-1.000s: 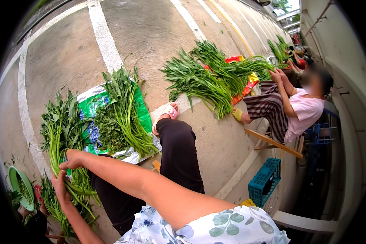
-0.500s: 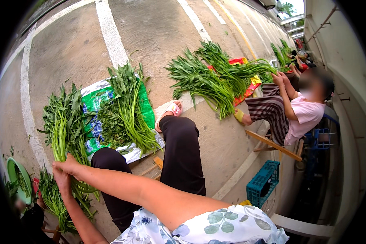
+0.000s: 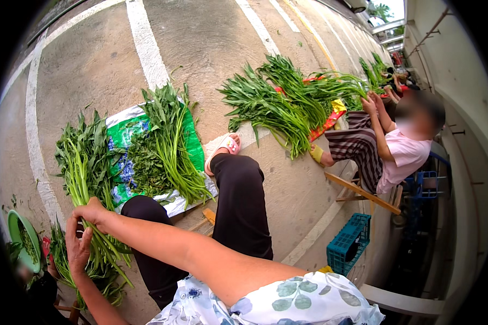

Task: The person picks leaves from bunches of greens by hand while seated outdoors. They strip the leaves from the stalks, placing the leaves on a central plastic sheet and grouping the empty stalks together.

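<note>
My right hand [image 3: 94,211] is closed round a bunch of water spinach [image 3: 78,176], long green stalks with narrow leaves, at my left side. Its leafy tops point away from me and the cut stalk ends stick out below the hand. Just under it, my left hand [image 3: 78,248] is beside the stalks with thumb and fingers apart. More water spinach lies under and beside the bunch. Right of it a green and white plastic sack [image 3: 196,142] is spread on the ground. On the sack are a pile of loose leaves [image 3: 149,165] and another row of water spinach [image 3: 174,143].
A person in a pink top [image 3: 406,153] sits on a wooden stool at the right, holding greens over a large heap [image 3: 287,103]. A teal crate [image 3: 348,244] stands near that stool. Far left is a green basin [image 3: 17,230]; another person is partly visible there.
My left hand has loosened from the stalks and dropped slightly, its fingers parting. My right hand has shifted a little and keeps hold of the bunch. The stalk ends now show below it.
</note>
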`<move>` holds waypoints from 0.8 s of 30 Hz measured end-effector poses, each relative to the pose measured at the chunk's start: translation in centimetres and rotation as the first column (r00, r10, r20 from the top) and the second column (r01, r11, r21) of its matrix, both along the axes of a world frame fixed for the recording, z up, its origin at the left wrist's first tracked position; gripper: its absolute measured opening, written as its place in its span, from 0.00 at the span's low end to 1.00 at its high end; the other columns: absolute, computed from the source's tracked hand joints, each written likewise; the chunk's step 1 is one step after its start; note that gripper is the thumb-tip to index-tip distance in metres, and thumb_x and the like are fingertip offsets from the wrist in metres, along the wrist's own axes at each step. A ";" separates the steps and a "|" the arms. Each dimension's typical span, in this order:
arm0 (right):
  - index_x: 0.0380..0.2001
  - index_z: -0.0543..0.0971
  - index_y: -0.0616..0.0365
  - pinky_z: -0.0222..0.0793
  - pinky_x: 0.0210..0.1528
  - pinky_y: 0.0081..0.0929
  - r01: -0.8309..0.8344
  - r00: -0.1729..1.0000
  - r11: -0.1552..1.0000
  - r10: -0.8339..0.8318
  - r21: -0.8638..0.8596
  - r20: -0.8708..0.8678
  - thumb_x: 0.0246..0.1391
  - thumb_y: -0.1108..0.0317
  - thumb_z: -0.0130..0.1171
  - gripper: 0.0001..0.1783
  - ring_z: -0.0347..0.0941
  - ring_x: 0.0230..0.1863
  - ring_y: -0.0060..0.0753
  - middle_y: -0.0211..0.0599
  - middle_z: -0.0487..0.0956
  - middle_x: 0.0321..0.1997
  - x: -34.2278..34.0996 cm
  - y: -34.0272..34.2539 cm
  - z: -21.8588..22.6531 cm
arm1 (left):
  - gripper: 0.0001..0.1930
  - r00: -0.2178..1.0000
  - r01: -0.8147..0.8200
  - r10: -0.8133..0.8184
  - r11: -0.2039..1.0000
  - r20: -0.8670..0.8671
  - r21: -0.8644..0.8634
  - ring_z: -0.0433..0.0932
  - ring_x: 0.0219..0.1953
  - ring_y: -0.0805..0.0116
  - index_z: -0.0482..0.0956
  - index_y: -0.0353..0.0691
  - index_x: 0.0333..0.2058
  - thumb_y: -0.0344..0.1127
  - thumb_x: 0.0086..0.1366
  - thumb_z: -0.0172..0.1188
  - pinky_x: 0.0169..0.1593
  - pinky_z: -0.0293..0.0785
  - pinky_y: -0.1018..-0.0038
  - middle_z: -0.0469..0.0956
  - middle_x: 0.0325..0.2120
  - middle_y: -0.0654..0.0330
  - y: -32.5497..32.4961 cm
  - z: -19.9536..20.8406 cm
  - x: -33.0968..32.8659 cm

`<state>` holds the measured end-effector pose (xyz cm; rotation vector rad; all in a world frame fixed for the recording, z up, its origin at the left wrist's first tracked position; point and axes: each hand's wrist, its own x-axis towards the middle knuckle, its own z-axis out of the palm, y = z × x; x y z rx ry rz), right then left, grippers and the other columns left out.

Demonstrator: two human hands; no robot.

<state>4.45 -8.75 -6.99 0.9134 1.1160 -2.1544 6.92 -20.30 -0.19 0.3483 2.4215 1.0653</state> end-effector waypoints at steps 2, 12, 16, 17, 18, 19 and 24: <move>0.30 0.68 0.69 0.69 0.22 0.35 0.025 1.000 0.999 -0.024 -0.025 0.013 0.35 0.71 0.60 0.18 0.71 0.24 0.35 0.46 0.72 0.27 -0.7 0.8 1.0 | 0.22 0.906 -0.387 0.255 0.823 0.338 0.416 0.69 0.34 0.74 0.65 0.36 0.51 0.44 0.63 0.50 0.36 0.66 0.78 0.70 0.41 0.60 -1.6 -1.3 -0.7; 0.18 0.69 0.66 0.68 0.16 0.33 0.054 0.987 0.914 -0.109 -0.402 -0.116 0.38 0.75 0.56 0.07 0.68 0.13 0.35 0.41 0.69 0.14 -5.6 8.3 8.5 | 0.22 0.967 -0.254 0.246 0.952 -0.069 -0.172 0.67 0.43 0.62 0.68 0.38 0.50 0.41 0.58 0.54 0.46 0.64 0.70 0.69 0.44 0.54 -2.0 -19.1 3.6; 0.20 0.70 0.65 0.70 0.20 0.33 -0.035 0.941 0.939 -0.084 -0.342 -0.327 0.38 0.75 0.57 0.07 0.70 0.15 0.35 0.41 0.70 0.15 -7.4 14.6 12.9 | 0.24 0.987 -0.068 -0.004 0.894 -0.159 -0.443 0.63 0.51 0.50 0.69 0.37 0.47 0.39 0.52 0.60 0.53 0.61 0.60 0.65 0.49 0.46 -1.6 -21.7 6.2; 0.21 0.70 0.65 0.70 0.20 0.31 -0.053 0.929 0.933 -0.084 -0.357 -0.359 0.39 0.74 0.58 0.07 0.71 0.15 0.34 0.42 0.71 0.16 -7.7 16.2 13.6 | 0.25 0.990 -0.081 0.021 0.892 -0.137 -0.444 0.63 0.53 0.47 0.69 0.37 0.47 0.39 0.50 0.61 0.55 0.60 0.58 0.65 0.50 0.44 -1.8 -21.8 6.4; 0.21 0.71 0.64 0.71 0.20 0.29 -0.069 0.917 0.938 -0.074 -0.340 -0.391 0.39 0.73 0.58 0.08 0.71 0.15 0.33 0.41 0.72 0.16 -7.9 18.2 14.3 | 0.24 0.996 -0.090 0.079 0.913 -0.044 -0.398 0.61 0.55 0.47 0.70 0.37 0.47 0.38 0.50 0.61 0.55 0.60 0.59 0.63 0.52 0.44 -1.8 -21.6 5.9; 0.22 0.71 0.64 0.71 0.21 0.27 -0.072 0.897 0.949 -0.074 -0.308 -0.436 0.40 0.71 0.59 0.08 0.72 0.17 0.32 0.40 0.73 0.17 -7.9 20.3 14.8 | 0.24 0.993 -0.114 0.097 0.905 -0.063 -0.410 0.61 0.55 0.47 0.71 0.37 0.46 0.38 0.50 0.61 0.56 0.60 0.61 0.63 0.52 0.45 -1.9 -21.9 5.6; 0.34 0.72 0.65 0.72 0.29 0.24 0.015 0.816 0.972 -0.147 -0.234 -0.559 0.47 0.70 0.55 0.11 0.73 0.25 0.27 0.37 0.75 0.25 -5.7 30.4 14.7 | 0.23 0.953 -0.302 0.283 0.915 -0.106 -0.267 0.67 0.50 0.51 0.71 0.37 0.45 0.39 0.51 0.61 0.53 0.63 0.63 0.68 0.48 0.46 -4.4 -21.1 2.9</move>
